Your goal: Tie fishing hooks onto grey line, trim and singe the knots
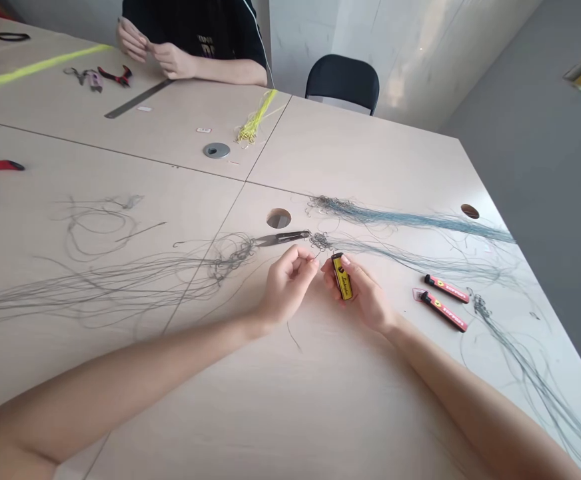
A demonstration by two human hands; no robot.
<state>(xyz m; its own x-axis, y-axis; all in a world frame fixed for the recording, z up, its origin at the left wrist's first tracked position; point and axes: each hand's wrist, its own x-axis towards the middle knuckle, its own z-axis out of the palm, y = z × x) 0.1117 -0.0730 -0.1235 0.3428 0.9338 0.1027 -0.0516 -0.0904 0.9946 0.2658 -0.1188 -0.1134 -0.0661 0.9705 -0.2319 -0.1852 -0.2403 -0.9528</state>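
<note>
My left hand is pinched around a thin dark line, whose tail hangs down over the table. Close to its right, my right hand grips a yellow and black lighter, held upright with the thumb near its top. The two hands do not touch. Just beyond them lie small dark scissors and a cluster of hooks with thin lines running right. A larger tangle of hooks and grey lines spreads to the left.
Two red lighters lie at the right near another line bundle. Blue lines cross behind. A person sits across the table, near a ruler and pliers. Yellow lines and a black chair are farther back.
</note>
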